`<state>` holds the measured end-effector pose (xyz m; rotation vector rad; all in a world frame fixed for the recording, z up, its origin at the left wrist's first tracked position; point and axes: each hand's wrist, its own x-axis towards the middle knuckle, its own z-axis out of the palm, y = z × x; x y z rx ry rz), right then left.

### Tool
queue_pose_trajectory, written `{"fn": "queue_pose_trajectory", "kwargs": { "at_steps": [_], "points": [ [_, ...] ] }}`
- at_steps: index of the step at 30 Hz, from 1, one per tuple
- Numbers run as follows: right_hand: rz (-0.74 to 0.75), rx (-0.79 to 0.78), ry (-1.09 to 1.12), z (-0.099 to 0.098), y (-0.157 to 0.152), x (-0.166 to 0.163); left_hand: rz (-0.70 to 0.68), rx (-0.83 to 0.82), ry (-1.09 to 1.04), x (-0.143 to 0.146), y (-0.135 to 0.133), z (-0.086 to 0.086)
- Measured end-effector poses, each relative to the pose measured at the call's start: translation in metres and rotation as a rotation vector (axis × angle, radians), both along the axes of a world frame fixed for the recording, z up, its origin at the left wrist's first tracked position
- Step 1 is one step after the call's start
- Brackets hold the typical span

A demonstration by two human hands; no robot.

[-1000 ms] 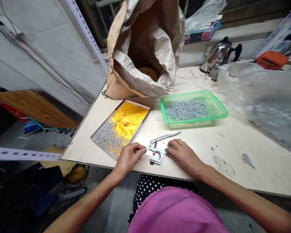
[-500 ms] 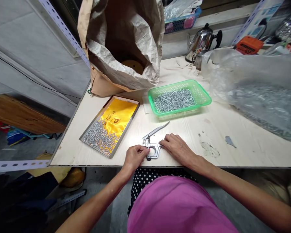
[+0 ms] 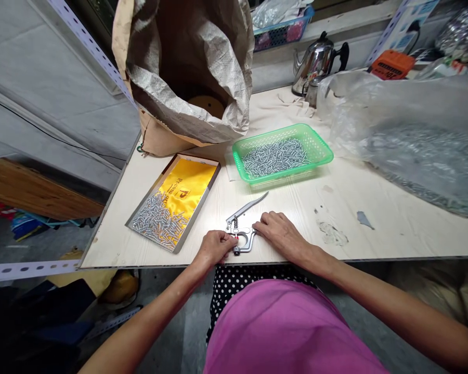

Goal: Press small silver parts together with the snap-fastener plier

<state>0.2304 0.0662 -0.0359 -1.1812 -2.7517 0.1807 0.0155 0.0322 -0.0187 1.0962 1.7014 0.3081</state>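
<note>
A small metal hand press (image 3: 242, 226) with a long lever sits near the front edge of the pale wooden table (image 3: 393, 218). My left hand (image 3: 214, 248) is pinched at the tool's jaw by its red tip, holding something too small to make out. My right hand (image 3: 280, 234) rests with curled fingers on the tool's right side, holding it down. A yellow-lined flat box (image 3: 187, 187) with several small silver metal pieces lies to the left. A green plastic basket (image 3: 283, 155) full of the same pieces stands behind the tool.
A big open brown paper sack (image 3: 187, 72) stands at the back left. A clear plastic bag (image 3: 405, 135) of metal parts fills the right side. A steel kettle (image 3: 315, 62) and an orange device (image 3: 392, 65) sit at the back. Perforated shelf rails run along the left.
My left hand has moved right, from beside the tool onto its jaw. The view has shifted, so the table contents sit further left and higher. My right hand stays on the tool.
</note>
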Motion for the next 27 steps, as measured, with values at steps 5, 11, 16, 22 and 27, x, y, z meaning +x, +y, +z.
{"fn": "queue_pose_trajectory", "kwargs": {
  "at_steps": [5, 11, 16, 22, 27],
  "points": [
    [-0.006, 0.026, 0.009, -0.002, 0.000, 0.000, -0.030, -0.025, 0.060, 0.005, 0.003, 0.009],
    [-0.012, 0.038, 0.033, -0.005, -0.001, -0.002, -0.095, 0.161, 0.205, 0.007, -0.004, 0.008],
    [0.005, 0.036, 0.017, -0.003, 0.000, 0.000, -0.071, -0.012, 0.097, 0.006, -0.003, 0.007],
    [0.025, 0.059, 0.013, -0.001, -0.002, 0.001, 0.033, -0.122, -0.065, 0.006, -0.004, 0.007],
    [0.036, 0.046, 0.057, -0.001, -0.004, 0.005, 0.078, -0.169, -0.148, 0.010, -0.012, 0.009]
  ]
}}
